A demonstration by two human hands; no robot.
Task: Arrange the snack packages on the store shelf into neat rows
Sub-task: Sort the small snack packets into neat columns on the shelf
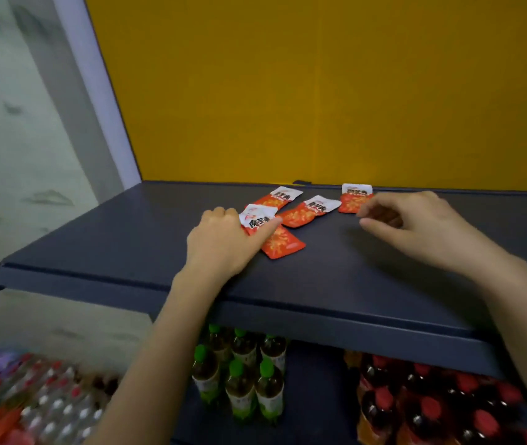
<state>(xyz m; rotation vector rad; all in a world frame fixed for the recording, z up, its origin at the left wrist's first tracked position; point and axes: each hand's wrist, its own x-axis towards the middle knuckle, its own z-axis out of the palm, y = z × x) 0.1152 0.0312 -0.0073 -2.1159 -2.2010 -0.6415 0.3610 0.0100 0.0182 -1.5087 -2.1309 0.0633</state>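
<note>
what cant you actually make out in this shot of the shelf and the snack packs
- Head view: the near left end of the nearest snack pack lies under the left hand.
- The print on all four packs is too small and blurred to read.
- Whether the right hand touches the far right pack cannot be told; its fingers cover the pack's edge.
- The bottles below are partly hidden by the shelf and blurred.

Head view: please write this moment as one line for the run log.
left hand on nearest packet | right hand open, by far-right packet | four packets, unaligned
</note>
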